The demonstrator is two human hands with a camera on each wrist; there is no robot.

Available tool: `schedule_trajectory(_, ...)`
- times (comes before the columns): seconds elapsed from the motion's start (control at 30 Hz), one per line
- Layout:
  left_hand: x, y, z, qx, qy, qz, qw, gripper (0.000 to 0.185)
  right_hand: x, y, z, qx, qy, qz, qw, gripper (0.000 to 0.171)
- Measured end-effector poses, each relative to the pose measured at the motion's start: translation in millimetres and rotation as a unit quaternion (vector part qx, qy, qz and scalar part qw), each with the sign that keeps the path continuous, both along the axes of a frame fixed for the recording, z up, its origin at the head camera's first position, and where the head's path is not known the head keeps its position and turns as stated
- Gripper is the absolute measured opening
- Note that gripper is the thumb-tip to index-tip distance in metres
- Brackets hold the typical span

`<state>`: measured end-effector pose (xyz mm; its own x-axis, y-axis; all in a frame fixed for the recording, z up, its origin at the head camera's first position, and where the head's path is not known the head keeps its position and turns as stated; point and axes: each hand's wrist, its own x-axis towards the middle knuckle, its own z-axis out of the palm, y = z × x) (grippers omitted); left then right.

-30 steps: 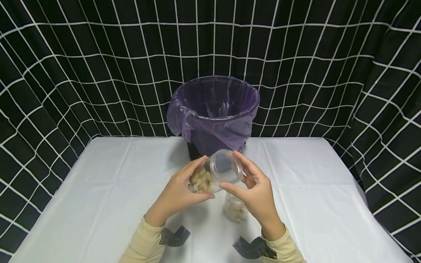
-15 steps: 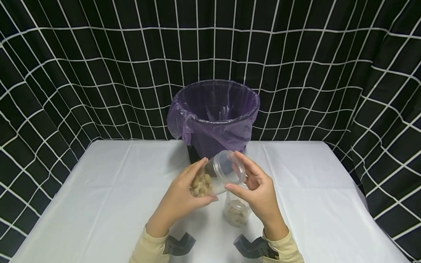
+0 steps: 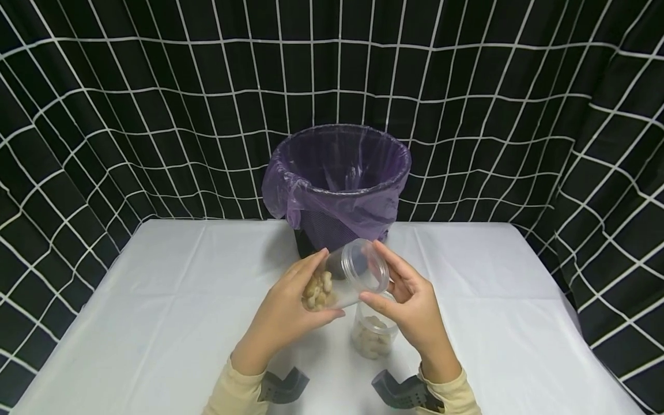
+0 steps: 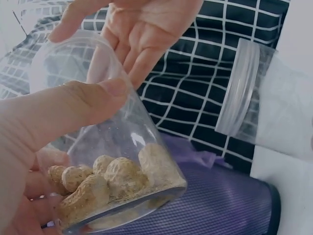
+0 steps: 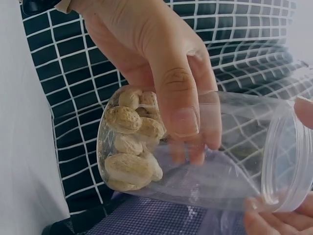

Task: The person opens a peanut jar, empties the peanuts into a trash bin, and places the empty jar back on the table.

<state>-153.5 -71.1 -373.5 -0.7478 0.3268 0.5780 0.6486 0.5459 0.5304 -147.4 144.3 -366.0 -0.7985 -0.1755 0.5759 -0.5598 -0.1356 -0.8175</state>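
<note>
My left hand (image 3: 287,305) wraps the body of a clear plastic jar (image 3: 337,288) held tilted above the table, its mouth to the right. Unshelled peanuts (image 5: 129,147) are gathered at the jar's base end. My right hand (image 3: 407,294) grips the threaded rim between thumb and fingers. Whether a clear lid covers the mouth, I cannot tell. Below my right hand, a second clear jar (image 3: 373,337) with pale pieces inside stands upright on the table, partly hidden by that hand. In the left wrist view, the second jar (image 4: 244,88) shows its ridged rim.
Behind the hands stands a dark mesh waste bin (image 3: 332,222) lined with a purple bag (image 3: 290,190). A white cloth covers the table (image 3: 181,288). Black curtains with a white grid (image 3: 207,115) enclose the back and sides.
Both hands have shifted slightly right with the held jar, and its mouth has turned a little more rightward. The peanuts inside have moved about. The standing jar stays in place.
</note>
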Motion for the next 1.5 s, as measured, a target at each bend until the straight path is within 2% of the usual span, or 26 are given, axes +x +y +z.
schedule_trajectory(0.13,0.8,-1,0.8,-0.021,0.034,0.016,0.9991,0.093,3.8,-3,1.6,0.0,-0.016,-0.021,1.0,0.07)
schedule_trajectory(0.3,1.0,2,0.4,-0.045,0.113,0.025,0.9922,0.09,11.4,-12,6.1,0.008,-0.075,-0.107,0.991,0.066)
schedule_trajectory(0.4,2.4,4,1.1,-0.05,0.139,0.03,0.9886,0.088,13.9,-15,7.9,0.008,-0.092,-0.133,0.987,0.066)
schedule_trajectory(0.5,4.5,5,2.2,-0.044,0.143,0.034,0.9881,0.087,14.9,-15,8.5,-0.006,-0.079,-0.127,0.989,0.065)
schedule_trajectory(0.73,8.1,7,4.8,-0.023,0.15,0.028,0.988,0.088,15.6,-14,7.7,-0.042,-0.016,-0.091,0.995,0.064)
schedule_trajectory(1.0,9.5,6,4.8,0.003,0.127,0.013,0.9918,0.088,12.0,-15,5.3,-0.079,0.052,-0.056,0.994,0.064)
schedule_trajectory(1.13,9.3,7,4.9,0.014,0.112,0.01,0.9936,0.088,11.9,-16,5.4,-0.08,0.061,-0.055,0.993,0.066)
schedule_trajectory(1.5,8.8,7,5.7,0.029,0.106,0.005,0.9939,0.086,12.6,-14,6.7,-0.07,0.067,-0.053,0.994,0.069)
